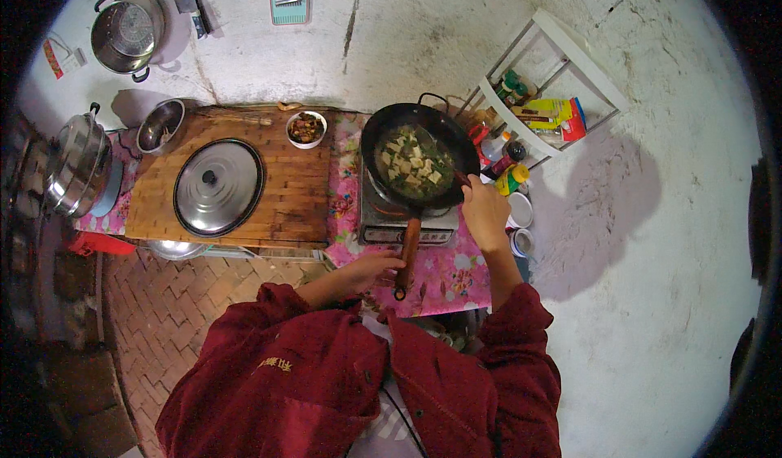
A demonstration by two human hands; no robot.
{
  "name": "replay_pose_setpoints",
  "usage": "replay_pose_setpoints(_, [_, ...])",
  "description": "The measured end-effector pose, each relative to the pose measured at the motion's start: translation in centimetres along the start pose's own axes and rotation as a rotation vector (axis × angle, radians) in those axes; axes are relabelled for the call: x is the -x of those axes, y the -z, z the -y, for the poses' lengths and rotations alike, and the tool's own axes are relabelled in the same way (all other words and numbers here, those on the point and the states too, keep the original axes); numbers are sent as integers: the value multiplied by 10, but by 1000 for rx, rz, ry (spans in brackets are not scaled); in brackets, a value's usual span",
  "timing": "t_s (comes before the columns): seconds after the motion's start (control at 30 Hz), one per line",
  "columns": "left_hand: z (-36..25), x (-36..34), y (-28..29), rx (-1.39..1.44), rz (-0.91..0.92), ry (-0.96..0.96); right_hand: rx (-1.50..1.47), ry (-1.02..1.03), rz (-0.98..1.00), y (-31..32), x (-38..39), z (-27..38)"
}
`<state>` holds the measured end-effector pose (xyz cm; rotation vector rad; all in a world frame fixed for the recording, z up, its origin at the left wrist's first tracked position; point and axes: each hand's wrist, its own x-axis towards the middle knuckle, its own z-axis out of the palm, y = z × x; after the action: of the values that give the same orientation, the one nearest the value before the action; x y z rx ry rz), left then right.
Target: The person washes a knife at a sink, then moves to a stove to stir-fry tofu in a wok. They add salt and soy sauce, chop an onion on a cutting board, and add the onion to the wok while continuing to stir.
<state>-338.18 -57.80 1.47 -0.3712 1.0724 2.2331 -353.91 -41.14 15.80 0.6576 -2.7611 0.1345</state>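
A black wok [374, 128] sits on a portable gas stove [371, 235], holding pale tofu cubes [417, 165] and greens in broth. My right hand [485, 205] is closed round a dark-handled cooking utensil [463, 179] at the wok's right rim; its working end is down among the food and cannot be made out. Toward me points the wok's wooden handle [410, 250]. My left hand [376, 269] is at the left side of that handle, fingers loosely extended, their tips at its edge and not wrapped round it.
Left of the stove, a wooden board [301, 205] bears a domed metal lid [208, 205] and a white bowl of dark food [306, 142]. A metal bowl [160, 128] and stacked steamer [77, 169] stand farther left. Bottles [511, 179] and a white corner shelf [529, 132] crowd the right.
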Motion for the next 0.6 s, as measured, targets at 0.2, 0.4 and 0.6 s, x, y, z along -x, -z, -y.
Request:
replay_pose_setpoints(0.2, [10,-17,12,9,70,8,34,25,13,-10,-2,0])
replay_pose_setpoints(0.4, [10,-19,12,-29,56,-3,-42,8,62,-23,0,-3])
replay_pose_setpoints(0.6, [17,-19,19,27,91,-14,-24,-20,-43,0,-6,-20])
